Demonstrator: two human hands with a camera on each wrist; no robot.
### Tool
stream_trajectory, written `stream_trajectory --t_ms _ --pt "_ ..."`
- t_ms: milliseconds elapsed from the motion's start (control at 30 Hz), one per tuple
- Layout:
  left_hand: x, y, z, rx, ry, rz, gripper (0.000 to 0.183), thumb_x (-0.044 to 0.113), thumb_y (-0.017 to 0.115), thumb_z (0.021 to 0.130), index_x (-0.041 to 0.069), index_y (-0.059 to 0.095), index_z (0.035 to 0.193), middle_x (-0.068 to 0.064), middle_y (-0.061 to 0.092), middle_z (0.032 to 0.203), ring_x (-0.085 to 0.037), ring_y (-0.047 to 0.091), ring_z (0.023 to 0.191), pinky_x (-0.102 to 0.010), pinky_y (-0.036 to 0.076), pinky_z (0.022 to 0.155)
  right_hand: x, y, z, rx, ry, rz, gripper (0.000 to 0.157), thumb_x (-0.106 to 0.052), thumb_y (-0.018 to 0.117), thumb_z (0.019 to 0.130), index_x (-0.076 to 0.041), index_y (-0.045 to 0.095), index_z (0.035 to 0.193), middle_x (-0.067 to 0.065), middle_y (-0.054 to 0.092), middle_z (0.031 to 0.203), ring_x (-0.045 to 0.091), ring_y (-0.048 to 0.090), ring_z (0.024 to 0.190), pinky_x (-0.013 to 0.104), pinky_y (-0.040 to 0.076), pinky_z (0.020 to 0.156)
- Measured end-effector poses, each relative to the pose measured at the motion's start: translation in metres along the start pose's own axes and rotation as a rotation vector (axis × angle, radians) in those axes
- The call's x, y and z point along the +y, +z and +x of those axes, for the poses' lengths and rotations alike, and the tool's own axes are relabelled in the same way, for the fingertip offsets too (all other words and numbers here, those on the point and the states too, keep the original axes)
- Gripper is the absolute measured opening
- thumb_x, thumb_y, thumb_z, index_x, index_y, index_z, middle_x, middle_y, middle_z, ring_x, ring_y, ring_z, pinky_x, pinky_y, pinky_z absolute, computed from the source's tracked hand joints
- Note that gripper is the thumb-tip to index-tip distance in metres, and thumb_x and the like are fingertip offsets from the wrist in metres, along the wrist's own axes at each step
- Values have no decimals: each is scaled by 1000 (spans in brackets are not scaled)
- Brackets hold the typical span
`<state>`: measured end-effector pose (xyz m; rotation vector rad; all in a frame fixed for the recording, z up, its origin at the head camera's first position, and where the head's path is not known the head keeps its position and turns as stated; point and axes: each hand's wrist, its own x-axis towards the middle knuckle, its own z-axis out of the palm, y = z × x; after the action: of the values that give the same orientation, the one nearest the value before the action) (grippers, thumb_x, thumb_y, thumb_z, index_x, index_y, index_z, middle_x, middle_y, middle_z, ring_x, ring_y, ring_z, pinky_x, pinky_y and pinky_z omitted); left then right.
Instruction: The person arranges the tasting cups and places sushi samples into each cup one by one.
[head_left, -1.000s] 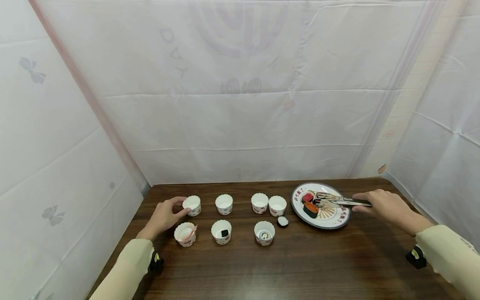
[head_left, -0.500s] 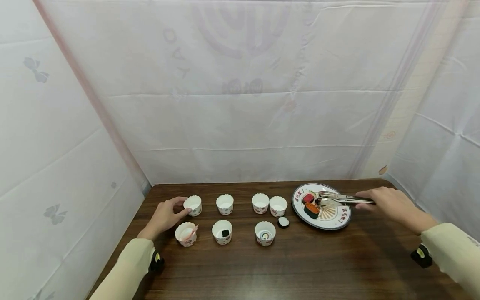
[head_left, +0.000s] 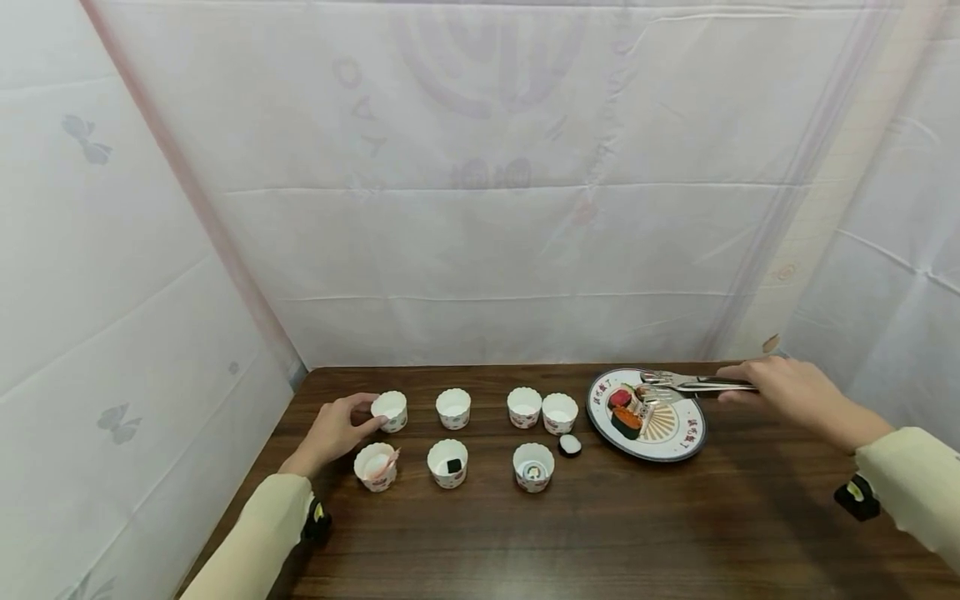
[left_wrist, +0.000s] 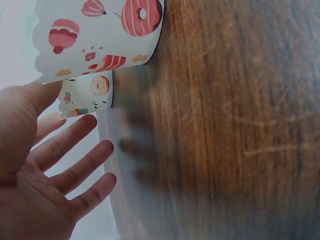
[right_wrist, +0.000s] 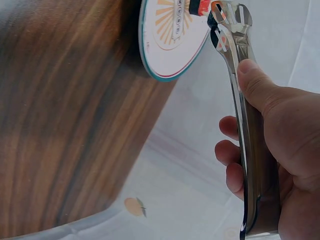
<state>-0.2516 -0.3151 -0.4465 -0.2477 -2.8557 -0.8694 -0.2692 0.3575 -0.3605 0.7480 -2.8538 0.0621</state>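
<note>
In the head view, my left hand (head_left: 337, 429) pinches the rim of a white paper cup (head_left: 394, 419) at the back left. The left wrist view shows this cup (left_wrist: 86, 97) between thumb and index finger, the other fingers spread. My right hand (head_left: 783, 392) grips metal tongs (head_left: 697, 384) by the handle, their tips over a round plate (head_left: 686, 454). On the plate lie a toy sushi piece with orange topping (head_left: 626, 422) and a red-topped one (head_left: 619, 397). In the right wrist view the thumb presses along the tongs (right_wrist: 252, 135); I cannot tell whether their tips hold anything.
Several other scalloped paper cups stand in two rows. The front ones hold a pink strip (head_left: 387, 462), a black piece (head_left: 453, 466) and a round roll slice (head_left: 533, 472). A white-topped black piece (head_left: 570, 445) lies on the brown table (head_left: 600, 542) between cups and plate.
The tongs have moved slightly back and to the right over the plate, away from the orange-topped sushi. The left hand stays at its cup. The head view has shifted slightly.
</note>
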Motion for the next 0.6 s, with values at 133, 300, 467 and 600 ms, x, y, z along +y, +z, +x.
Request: stream_trajectory --t_ms 133,300,467,600 --pt "2 -1 -1 -1 2 -9 47 21 76 95 -2 63 134 -20 72 118 -34 72 102 -50 58 86 -3 -7 7 13 -21 -17 38 -42 77 91 -15 77 118 13 77 102 41 71 83 59 52 56" --pt "4 -1 -2 -6 2 -14 47 20 75 96 -3 62 134 -21 71 119 -35 72 103 -50 58 87 -10 -16 17 34 -59 -31 34 -40 78 91 -19 78 117 7 77 100 34 72 83 57 53 58" --pt "4 -1 -1 -3 -2 -8 47 21 76 95 -2 62 134 -21 71 118 -35 72 102 -49 58 86 -21 -26 30 15 -88 -34 37 -39 77 92 -15 77 120 6 77 101 28 71 79 51 54 58" --pt "3 -1 -1 -5 -5 -8 46 21 76 96 -2 63 134 -20 72 118 -34 72 102 -49 58 86 -34 -36 42 6 -99 -20 40 -39 77 92 -12 76 123 9 77 108 32 73 88 53 55 64"
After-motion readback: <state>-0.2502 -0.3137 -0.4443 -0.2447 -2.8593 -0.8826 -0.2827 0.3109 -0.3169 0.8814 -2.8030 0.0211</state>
